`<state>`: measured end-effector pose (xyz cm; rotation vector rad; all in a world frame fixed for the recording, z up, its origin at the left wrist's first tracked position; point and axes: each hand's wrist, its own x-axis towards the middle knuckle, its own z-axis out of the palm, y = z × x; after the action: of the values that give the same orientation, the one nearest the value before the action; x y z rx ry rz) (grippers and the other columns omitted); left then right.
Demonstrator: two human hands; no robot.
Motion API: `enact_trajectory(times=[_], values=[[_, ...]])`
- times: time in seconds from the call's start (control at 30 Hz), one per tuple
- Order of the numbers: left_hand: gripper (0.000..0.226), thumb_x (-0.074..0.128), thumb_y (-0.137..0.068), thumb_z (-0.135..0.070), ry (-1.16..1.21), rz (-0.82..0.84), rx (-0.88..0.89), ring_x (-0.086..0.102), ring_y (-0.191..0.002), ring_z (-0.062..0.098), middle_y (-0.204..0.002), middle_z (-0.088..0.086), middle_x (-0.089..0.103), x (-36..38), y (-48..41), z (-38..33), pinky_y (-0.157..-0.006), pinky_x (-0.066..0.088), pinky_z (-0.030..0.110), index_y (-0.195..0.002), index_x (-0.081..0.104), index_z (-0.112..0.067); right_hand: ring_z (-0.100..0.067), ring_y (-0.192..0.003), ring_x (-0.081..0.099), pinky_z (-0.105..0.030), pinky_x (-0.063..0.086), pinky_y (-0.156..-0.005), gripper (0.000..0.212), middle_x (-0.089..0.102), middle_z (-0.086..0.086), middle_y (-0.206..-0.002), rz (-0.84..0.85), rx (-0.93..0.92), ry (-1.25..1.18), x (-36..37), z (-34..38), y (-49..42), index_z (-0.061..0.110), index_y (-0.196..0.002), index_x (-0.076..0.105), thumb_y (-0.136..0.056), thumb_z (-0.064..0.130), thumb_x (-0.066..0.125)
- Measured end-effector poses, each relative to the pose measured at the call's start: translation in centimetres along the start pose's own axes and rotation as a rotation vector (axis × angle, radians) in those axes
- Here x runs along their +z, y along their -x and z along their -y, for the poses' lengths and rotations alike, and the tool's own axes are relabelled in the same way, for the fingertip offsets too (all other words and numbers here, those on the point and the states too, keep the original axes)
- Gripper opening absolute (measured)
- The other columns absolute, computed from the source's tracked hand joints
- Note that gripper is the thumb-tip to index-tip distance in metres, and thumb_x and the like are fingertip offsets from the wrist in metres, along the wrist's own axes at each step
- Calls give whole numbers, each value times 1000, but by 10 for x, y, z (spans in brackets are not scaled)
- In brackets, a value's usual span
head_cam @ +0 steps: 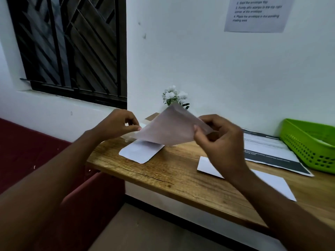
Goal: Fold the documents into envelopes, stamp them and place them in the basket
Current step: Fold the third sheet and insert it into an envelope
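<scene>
I hold a pale envelope (pixel 170 127) in the air above the wooden shelf (pixel 174 178). My left hand (pixel 117 124) pinches its left corner and my right hand (pixel 217 140) grips its right edge between thumb and fingers. Under the envelope lies a white sheet with rounded corners (pixel 139 153). A white folded paper (pixel 268 182) lies flat on the shelf, partly hidden by my right forearm. Printed documents (pixel 266 151) with dark bands lie further right. The green plastic basket (pixel 308 144) stands at the far right.
A small pot of white flowers (pixel 175 96) stands against the wall behind the envelope. An instruction sheet (pixel 257 13) is stuck on the wall above. A barred window (pixel 72 46) is at the left. The shelf's front edge runs diagonally, with floor below.
</scene>
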<state>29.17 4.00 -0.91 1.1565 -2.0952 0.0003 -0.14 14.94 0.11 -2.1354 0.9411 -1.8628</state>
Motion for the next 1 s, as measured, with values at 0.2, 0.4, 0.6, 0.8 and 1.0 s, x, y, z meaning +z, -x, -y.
enact_trajectory(times=[0.2,0.4,0.6,0.8,1.0], values=[[51,57,-84,-58,364,-95,10,68,-70,19,-72,3,73,5,-8,-28,-67,51,24,-78,75,-11,-26,-66,71,-33,59,-57,10,72,-11,-79,-172,295,-232,-47,-9,-7,16,-86,70,-89,7,66],[37,61,-83,-49,317,-108,134,55,-64,6,-67,-6,64,27,-46,-95,-60,38,20,-75,69,-14,-23,-59,70,-29,60,-59,5,72,-6,-76,-276,520,-367,-84,-36,-10,9,-94,66,-93,10,62],[42,58,-76,-60,110,-168,233,47,-52,5,-54,-9,56,59,-90,-112,-51,31,20,-68,67,-20,-16,-67,71,-32,58,-50,21,76,1,-78,-179,590,-180,-125,-62,-13,24,-107,62,-92,10,62],[48,47,-76,-70,-135,-117,194,53,-63,3,-67,-12,61,84,-133,-119,-60,32,26,-77,65,-26,-14,-61,69,-33,61,-55,22,74,2,-77,-100,686,-168,-154,-96,-31,18,-90,68,-96,3,52],[107,40,-58,-91,-259,37,305,59,-106,15,-112,-4,63,139,-147,-154,-103,30,39,-142,33,-25,-16,-65,68,-31,59,-53,17,72,-5,-82,-122,738,-218,-144,-138,-39,15,-90,67,-95,6,54]])
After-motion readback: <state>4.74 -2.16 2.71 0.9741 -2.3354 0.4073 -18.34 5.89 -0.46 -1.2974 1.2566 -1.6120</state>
